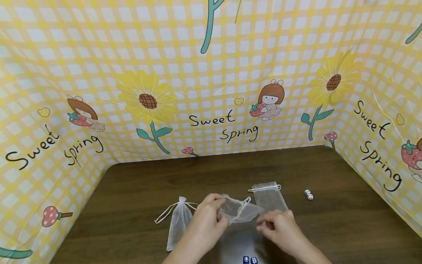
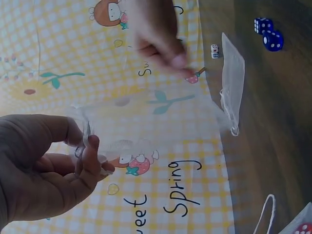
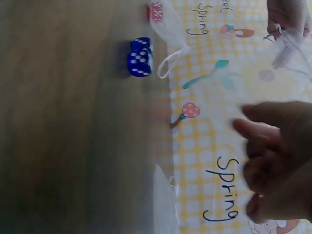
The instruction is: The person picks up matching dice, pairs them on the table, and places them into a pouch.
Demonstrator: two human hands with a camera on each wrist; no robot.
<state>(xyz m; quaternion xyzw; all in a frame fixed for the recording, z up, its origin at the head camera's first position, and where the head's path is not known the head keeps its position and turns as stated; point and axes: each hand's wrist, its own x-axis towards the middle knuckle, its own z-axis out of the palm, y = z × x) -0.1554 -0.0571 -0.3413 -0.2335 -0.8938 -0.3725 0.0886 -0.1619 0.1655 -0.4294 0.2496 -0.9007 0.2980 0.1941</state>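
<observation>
From where I stand, the left hand pinches the left end of a sheer bag, holding it above the middle of the tabletop. The right hand is empty, its thumb and forefinger a narrow gap apart, just beside the bag's right end. I'd keep that left pinch light; thin mesh looks apt to crumple. Take the free end by its edge and draw evenly, leaving the cords slack. Low wrists could knock the blue dice on the near side, or drag the flat bag lying just beyond the right hand.
</observation>
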